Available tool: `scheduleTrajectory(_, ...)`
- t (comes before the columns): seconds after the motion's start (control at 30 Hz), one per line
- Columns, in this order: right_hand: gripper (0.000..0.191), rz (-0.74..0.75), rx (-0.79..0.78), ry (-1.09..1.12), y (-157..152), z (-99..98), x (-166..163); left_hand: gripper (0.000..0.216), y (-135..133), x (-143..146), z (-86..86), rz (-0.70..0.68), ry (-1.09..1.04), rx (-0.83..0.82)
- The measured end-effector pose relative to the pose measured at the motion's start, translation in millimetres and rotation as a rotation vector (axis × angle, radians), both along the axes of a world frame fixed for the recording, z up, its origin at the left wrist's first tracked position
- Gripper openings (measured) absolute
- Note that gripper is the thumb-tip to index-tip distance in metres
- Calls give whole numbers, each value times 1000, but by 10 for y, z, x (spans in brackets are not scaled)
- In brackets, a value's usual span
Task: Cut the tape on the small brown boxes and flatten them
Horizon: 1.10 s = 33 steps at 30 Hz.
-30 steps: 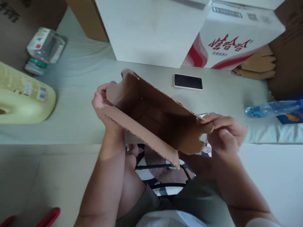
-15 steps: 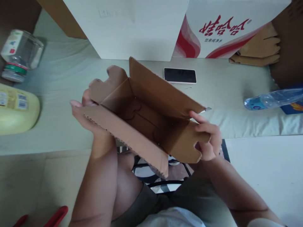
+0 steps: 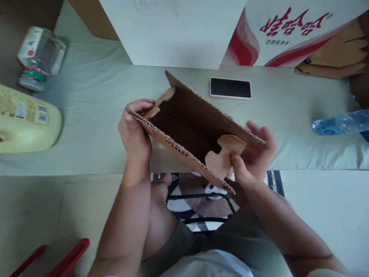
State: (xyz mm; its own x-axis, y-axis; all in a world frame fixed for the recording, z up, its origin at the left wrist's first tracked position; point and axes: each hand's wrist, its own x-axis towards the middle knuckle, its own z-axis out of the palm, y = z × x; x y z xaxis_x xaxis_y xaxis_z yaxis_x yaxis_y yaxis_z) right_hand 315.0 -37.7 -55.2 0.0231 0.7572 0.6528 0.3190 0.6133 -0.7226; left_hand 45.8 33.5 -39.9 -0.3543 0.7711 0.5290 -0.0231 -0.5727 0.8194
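I hold a small brown corrugated cardboard box in the air above the table edge, its open top facing me. My left hand grips the box's left end, thumb over the folded-in end flap. My right hand holds the right end, fingers behind the wall and thumb pressing a notched end flap inward. The two long flaps stand up along the box's sides.
A phone lies face up on the table beyond the box. A white and red carton and a plain white box stand at the back. A yellow jug and a jar lie left, a water bottle right, red handles low left.
Both end flaps have been folded inward. The box has narrowed and tilted, and my right hand has shifted from the flap's outside to pressing it in.
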Motion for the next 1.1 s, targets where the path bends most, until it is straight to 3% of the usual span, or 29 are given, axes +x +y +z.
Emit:
scheduleTrajectory(0.1,56,89,-72,-26,-52,-36,-6,50,15,-8,-15,26,52,44)
scheduleTrajectory(0.33,41,67,-54,-18,-58,0,-17,55,-14,-6,0,85,151,19)
scheduleTrajectory(0.43,34,68,-80,-82,-68,25,7,45,-17,-23,1,73,200,-29)
scheduleTrajectory(0.6,43,143,-157,-53,-89,-16,39,26,-1,-22,-19,48,131,-20)
scheduleTrajectory(0.77,49,120,-144,-53,-75,-64,12,25,-3,-51,-20,42,153,-71)
scheduleTrajectory(0.97,41,124,-105,-52,-72,-73,-8,20,11,-140,35,-61,356,6)
scheduleTrajectory(1.1,42,120,-119,-48,-105,-68,-10,26,-3,-134,63,-36,355,-54)
